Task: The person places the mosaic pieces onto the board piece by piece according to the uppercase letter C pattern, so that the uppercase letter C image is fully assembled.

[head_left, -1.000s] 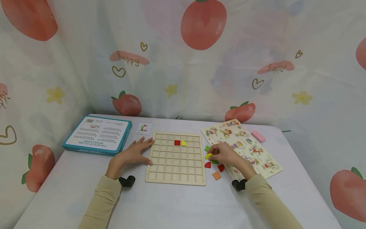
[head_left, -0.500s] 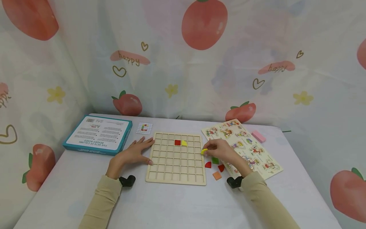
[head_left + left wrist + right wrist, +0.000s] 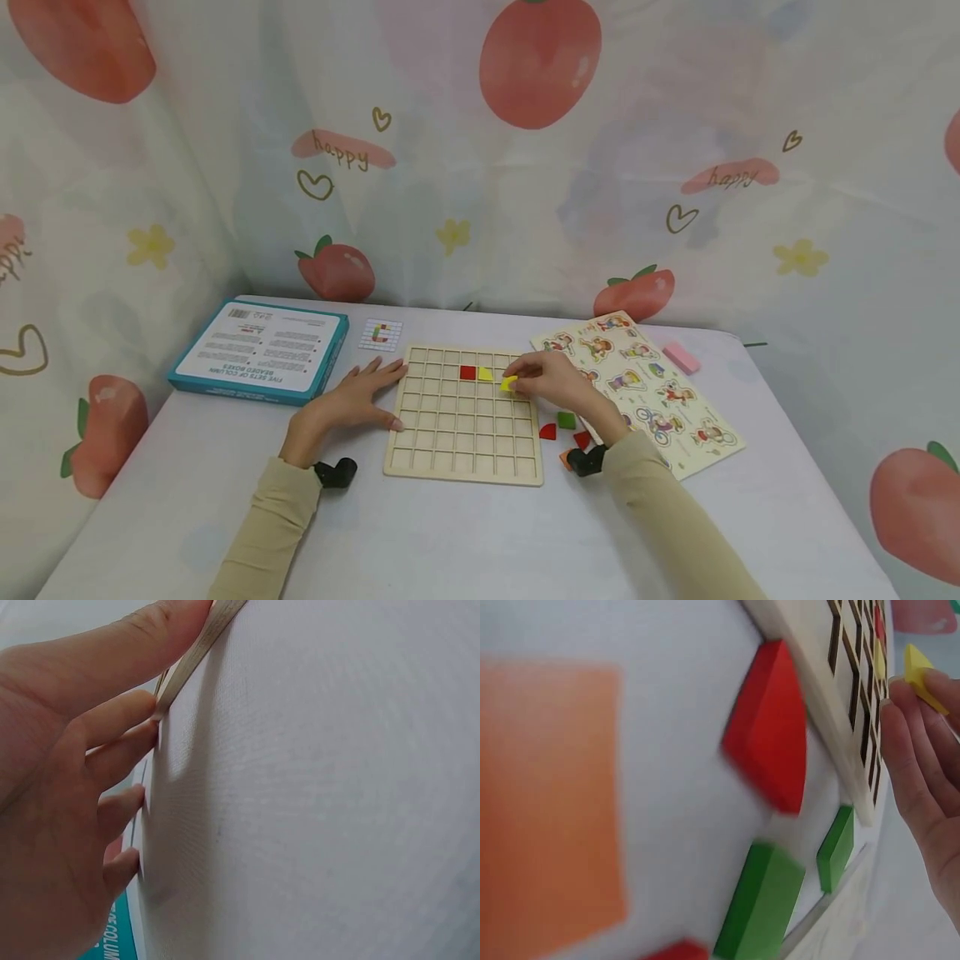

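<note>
Yellow piece shifted left over board | right grip pinches it | left grip spread

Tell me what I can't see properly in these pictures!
Head view: part of the held yellow piece, covered by the right hand.
Head view: part of the orange piece, hidden by the black wrist camera.
Head view: the box's smallest print, too tiny to read.
Left wrist view: most of that box, behind the left hand and cut by the bottom edge.
Right wrist view: the lower red piece, cut by the bottom edge.
</note>
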`<state>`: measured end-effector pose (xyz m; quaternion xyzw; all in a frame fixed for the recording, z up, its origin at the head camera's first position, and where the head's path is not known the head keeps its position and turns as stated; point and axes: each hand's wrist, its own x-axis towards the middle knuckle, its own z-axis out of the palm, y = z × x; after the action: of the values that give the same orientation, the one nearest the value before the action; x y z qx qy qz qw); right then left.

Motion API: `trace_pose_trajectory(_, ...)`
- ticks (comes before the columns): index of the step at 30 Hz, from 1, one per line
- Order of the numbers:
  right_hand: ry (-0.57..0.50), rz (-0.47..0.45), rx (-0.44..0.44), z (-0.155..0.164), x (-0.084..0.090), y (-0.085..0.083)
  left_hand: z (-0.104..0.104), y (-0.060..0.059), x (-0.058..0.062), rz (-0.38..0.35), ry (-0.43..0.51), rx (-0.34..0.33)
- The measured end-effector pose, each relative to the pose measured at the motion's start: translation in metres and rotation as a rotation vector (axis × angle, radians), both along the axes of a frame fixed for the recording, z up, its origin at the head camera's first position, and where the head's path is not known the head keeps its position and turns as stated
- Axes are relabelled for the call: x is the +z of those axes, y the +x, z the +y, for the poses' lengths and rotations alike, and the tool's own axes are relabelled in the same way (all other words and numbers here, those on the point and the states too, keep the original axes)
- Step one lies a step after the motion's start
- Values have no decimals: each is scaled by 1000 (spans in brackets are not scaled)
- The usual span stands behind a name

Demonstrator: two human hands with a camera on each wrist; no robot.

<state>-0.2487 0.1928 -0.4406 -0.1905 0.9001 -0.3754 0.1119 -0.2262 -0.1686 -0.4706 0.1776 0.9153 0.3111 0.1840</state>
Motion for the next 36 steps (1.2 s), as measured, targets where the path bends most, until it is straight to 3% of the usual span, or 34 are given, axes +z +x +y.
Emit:
trace_pose_trajectory(15,-45,5,52,-43,-6,-26,0,-1,-1,-3,-12,-2)
trace_pose_trajectory(30,-60,-24,85,-77,-9,-40,0,-1,1,-2,-26,-7)
trace_pose_trajectory(36,-16,5,100,-86,-10,-43,0,-2,-1,-12,-27,-11)
